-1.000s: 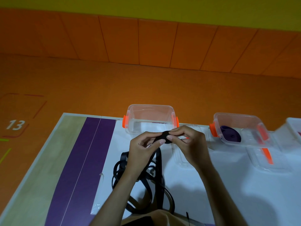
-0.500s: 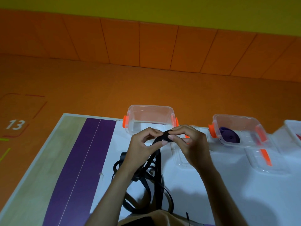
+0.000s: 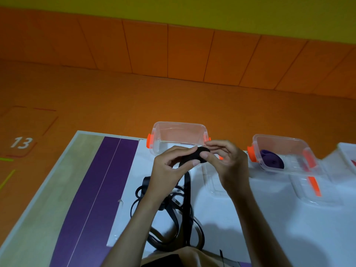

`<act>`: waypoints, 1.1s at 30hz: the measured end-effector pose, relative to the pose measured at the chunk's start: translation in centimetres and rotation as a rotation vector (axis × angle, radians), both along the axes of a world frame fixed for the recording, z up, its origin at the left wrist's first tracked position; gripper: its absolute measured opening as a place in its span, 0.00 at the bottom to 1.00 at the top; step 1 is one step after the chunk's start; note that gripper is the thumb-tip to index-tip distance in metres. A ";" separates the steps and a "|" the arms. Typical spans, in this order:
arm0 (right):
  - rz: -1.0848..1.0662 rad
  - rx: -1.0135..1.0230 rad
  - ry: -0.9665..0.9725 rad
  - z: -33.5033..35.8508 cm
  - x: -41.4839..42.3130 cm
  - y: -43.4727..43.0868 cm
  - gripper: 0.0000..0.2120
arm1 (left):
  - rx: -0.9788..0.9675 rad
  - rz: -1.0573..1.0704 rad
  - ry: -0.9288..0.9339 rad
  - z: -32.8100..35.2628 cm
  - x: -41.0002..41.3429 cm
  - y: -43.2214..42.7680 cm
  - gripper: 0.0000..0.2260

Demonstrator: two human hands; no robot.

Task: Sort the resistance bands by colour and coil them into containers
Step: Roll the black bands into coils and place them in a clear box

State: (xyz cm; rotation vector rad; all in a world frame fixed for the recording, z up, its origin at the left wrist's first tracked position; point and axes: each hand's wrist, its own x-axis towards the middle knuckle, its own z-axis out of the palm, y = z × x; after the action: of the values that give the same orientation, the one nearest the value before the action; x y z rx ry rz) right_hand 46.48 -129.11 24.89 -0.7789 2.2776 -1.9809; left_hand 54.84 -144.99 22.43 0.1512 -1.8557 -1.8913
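Note:
A black resistance band [image 3: 187, 191] hangs from a small rolled coil down into a loose tangle on the white table sheet. My left hand [image 3: 169, 170] and my right hand [image 3: 225, 162] both pinch the coil between thumb and fingers, just in front of an empty clear container [image 3: 178, 136] with orange clips. To the right stands a second clear container [image 3: 285, 151] holding a coiled purple band [image 3: 272, 161].
Two clear lids lie on the table, one [image 3: 212, 182] under my right hand and one [image 3: 316, 189] with an orange strip further right. A third container's corner [image 3: 348, 155] shows at the right edge. The table's left part has a purple strip [image 3: 92, 199].
My hands keep rolling the black band; the coil has grown slightly and the loose tail has shifted a little. The containers have not moved.

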 end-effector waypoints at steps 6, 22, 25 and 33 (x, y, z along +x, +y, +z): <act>0.114 -0.084 -0.123 -0.2 0.3 -0.1 0.09 | -0.039 0.050 -0.021 0.6 0.5 -0.3 0.14; -0.019 -0.126 -0.146 -0.9 0.8 -0.5 0.07 | -0.042 0.098 0.053 1.0 0.4 0.6 0.08; -0.059 -0.103 -0.113 -1.0 0.7 -0.1 0.07 | -0.143 0.088 0.042 0.8 0.1 0.1 0.09; 0.047 -0.051 -0.112 -0.4 0.8 0.0 0.12 | -0.056 0.034 -0.023 0.9 0.2 -0.5 0.14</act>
State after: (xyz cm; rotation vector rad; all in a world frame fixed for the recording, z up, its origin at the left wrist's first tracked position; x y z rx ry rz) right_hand 47.24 -129.12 24.54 -0.6993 2.1364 -2.0153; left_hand 55.07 -145.50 23.30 0.1849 -1.9071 -1.8198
